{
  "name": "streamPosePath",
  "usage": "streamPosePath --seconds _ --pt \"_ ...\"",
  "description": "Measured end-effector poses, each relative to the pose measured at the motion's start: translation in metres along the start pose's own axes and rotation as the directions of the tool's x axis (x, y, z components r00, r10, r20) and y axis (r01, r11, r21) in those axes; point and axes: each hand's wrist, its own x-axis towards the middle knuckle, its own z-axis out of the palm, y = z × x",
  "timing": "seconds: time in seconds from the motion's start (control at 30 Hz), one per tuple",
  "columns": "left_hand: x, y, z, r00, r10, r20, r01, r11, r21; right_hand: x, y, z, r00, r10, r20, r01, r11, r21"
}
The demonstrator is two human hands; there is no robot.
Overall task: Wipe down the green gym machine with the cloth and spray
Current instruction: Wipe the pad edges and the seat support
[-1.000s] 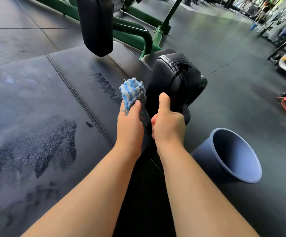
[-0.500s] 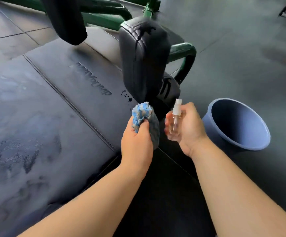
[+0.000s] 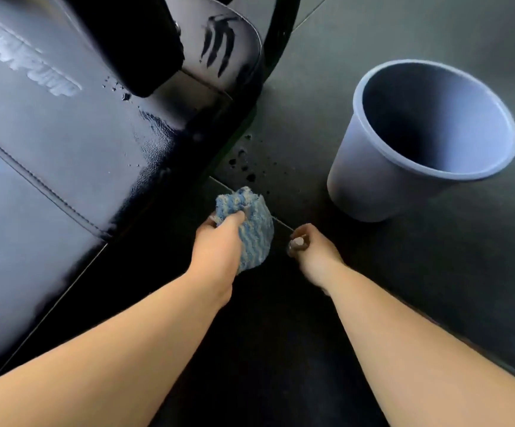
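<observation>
My left hand (image 3: 219, 245) grips a bunched blue-and-white cloth (image 3: 250, 220) low over the dark floor, just right of the machine's black padded bench (image 3: 65, 143). My right hand (image 3: 314, 254) is curled round a small clear spray bottle (image 3: 297, 243), of which only the white cap shows, pointing up at me. The bench pad carries wet patches and droplets near its right corner. A black upright pad (image 3: 133, 41) hangs over the bench at the top. None of the machine's green frame shows in this view.
A blue-grey plastic bucket (image 3: 382, 192) stands on the rubber floor to the right of my hands, its mouth tilted toward me. Dark drops spot the floor (image 3: 247, 167) between the bench corner and the bucket.
Both hands have dropped from the upright pad down toward the floor beside the bench. My view has tilted steeply downward, and the spray bottle now points up at me.
</observation>
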Motion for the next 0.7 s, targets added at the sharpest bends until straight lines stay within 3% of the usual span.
streamPosePath --seconds 0.23,0.3,0.4,0.43,0.5,0.57,0.6,0.63,0.7 --pt "0.004 -0.006 0.000 0.997 0.059 -0.043 -0.057 0.998 0.037 -0.004 0.009 0.003 1.000 -0.005 0.019 0.005 1.000 -0.011" --pt "-0.004 0.001 0.000 0.987 0.156 -0.029 -0.154 0.986 0.055 -0.021 0.002 -0.006 0.991 -0.017 -0.136 0.028 0.997 0.075" --pt "-0.020 0.026 -0.001 0.939 0.343 0.005 -0.343 0.939 0.038 -0.053 -0.030 -0.032 0.857 -0.121 -0.500 0.260 0.941 0.218" --pt "-0.026 0.032 -0.001 0.923 0.385 0.014 -0.385 0.923 0.008 -0.065 -0.045 -0.038 0.853 -0.144 -0.502 0.338 0.885 0.320" --pt "-0.040 0.064 -0.005 0.882 0.471 0.019 -0.465 0.876 -0.124 -0.088 -0.095 -0.049 0.902 -0.294 -0.317 0.428 0.717 0.550" --pt "-0.050 0.093 -0.010 0.863 0.501 0.069 -0.468 0.842 -0.267 -0.108 -0.135 -0.051 0.888 -0.455 -0.064 0.356 0.593 0.723" --pt "-0.052 0.106 -0.015 0.847 0.524 0.088 -0.481 0.827 -0.292 -0.114 -0.151 -0.048 0.856 -0.517 -0.004 0.332 0.543 0.772" --pt "-0.055 0.119 -0.023 0.826 0.557 0.089 -0.510 0.805 -0.304 -0.120 -0.167 -0.044 0.832 -0.555 0.004 0.326 0.494 0.806" --pt "-0.056 0.133 -0.037 0.719 0.695 -0.009 -0.680 0.702 -0.211 -0.124 -0.191 -0.036 0.796 -0.585 -0.154 0.440 0.386 0.811"
